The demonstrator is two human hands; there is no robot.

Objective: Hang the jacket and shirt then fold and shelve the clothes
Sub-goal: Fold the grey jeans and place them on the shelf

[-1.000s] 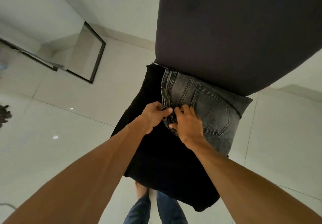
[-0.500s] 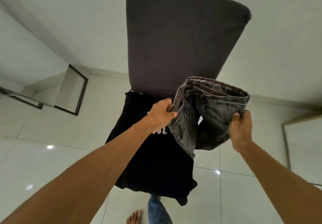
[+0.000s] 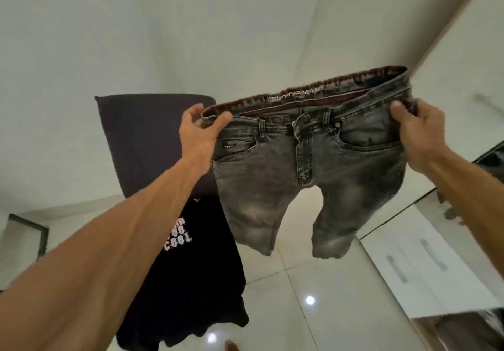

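Right hand (image 3: 421,137): I only see my thumb on the front of the jeans (image 3: 308,165). My other fingers are tucked behind the cloth.
Waistband words (image 3: 296,95): between my two thumbs, too blurry for me to read.
T-shirt print (image 3: 178,234): below my left fingers (image 3: 195,109). My arm hides the start of each line.
Foot (image 3: 231,346): cut off by the bottom edge.

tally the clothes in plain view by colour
grey: 1, the shorts, held up at the waistband by the left hand and right hand
black: 1, the t-shirt with white print
total: 2
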